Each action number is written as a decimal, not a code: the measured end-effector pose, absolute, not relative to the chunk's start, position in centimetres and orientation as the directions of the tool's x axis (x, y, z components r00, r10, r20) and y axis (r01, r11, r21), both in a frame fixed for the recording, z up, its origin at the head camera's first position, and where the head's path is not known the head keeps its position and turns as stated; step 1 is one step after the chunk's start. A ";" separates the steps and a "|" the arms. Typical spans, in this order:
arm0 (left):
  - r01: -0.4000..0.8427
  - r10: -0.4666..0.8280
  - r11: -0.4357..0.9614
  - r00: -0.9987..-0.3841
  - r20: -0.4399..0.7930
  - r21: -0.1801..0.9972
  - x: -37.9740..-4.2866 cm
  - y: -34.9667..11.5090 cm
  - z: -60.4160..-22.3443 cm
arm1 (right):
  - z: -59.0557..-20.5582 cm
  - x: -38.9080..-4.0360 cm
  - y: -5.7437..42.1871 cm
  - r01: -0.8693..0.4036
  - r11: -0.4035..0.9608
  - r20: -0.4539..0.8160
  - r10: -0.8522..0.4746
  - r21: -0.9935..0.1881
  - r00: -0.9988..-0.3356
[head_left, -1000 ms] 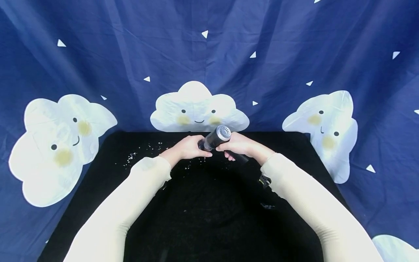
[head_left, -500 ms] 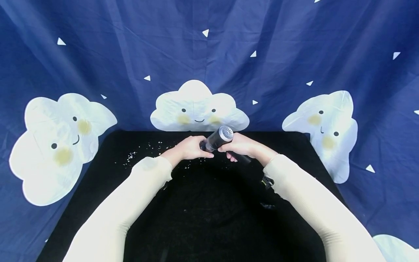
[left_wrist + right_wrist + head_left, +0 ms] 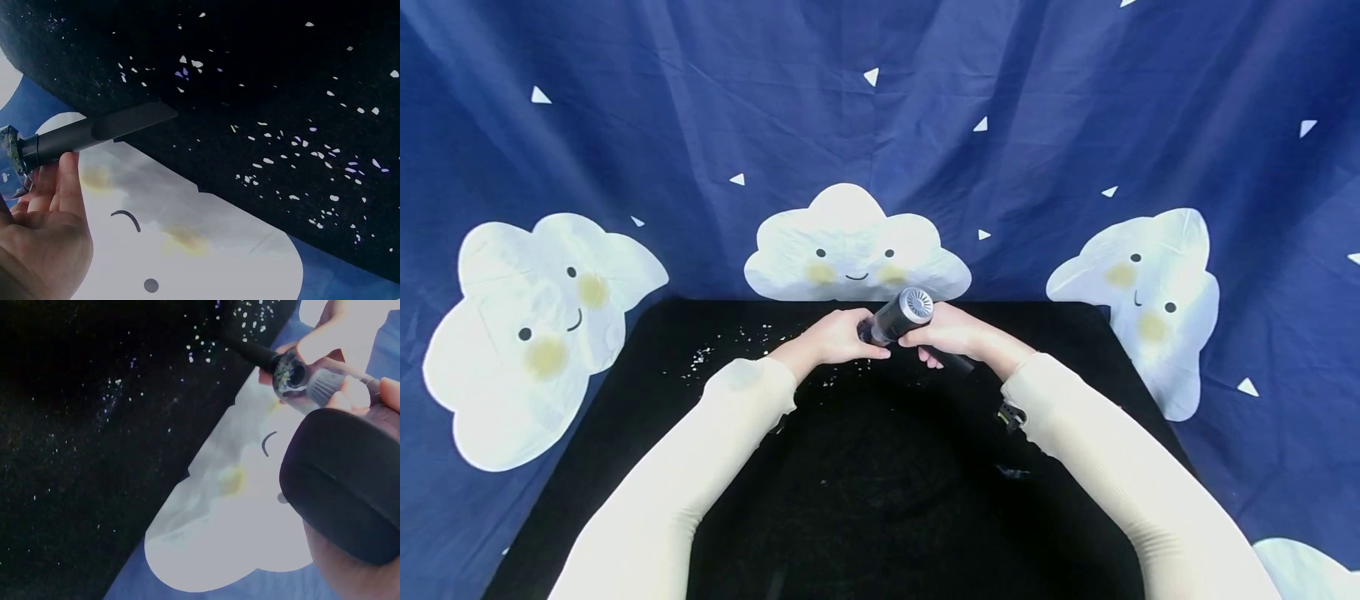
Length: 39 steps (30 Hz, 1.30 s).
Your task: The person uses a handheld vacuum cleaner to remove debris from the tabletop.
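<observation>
A handheld vacuum cleaner (image 3: 895, 319) with a dark body and a silver vented end is held above the far part of the black cloth. My left hand (image 3: 835, 337) grips its front, where the clear dust cup (image 3: 312, 387) meets the black crevice nozzle (image 3: 119, 127). Fluff and bits show inside the cup in the right wrist view. Around the handle is my right hand (image 3: 958, 331), and the black handle end (image 3: 344, 484) fills that wrist view's lower right. The nozzle tip points over the cloth. Some fingers of both hands are hidden behind the vacuum.
White paper scraps (image 3: 306, 144) lie scattered over the far left and middle of the black cloth (image 3: 865, 500). A small clear piece (image 3: 1013, 472) lies to the right. Behind the table hangs a blue curtain (image 3: 805, 108) with white clouds.
Both hands and the vacuum shifted slightly to the right over the first half second. They have stayed almost still since, and the hold is the same.
</observation>
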<state>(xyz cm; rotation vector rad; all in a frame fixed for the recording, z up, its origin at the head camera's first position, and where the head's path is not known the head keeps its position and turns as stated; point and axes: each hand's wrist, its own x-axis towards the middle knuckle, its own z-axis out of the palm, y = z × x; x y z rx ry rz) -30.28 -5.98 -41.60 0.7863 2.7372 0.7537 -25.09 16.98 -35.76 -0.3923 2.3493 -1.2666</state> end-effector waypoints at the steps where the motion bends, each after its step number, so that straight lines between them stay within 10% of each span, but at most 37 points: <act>1: 0.438 0.539 0.727 -0.841 -0.045 0.529 -30.4 -5.9 -41.7 | -35.7 -25.1 17.0 -0.044 0.541 -0.241 -0.444 -0.840 -0.863; 39: 0.478 0.573 0.672 -0.819 0.011 0.565 -30.7 -3.4 -42.0 | -34.0 -25.0 18.9 -0.016 0.638 -0.307 -0.392 -0.770 -0.867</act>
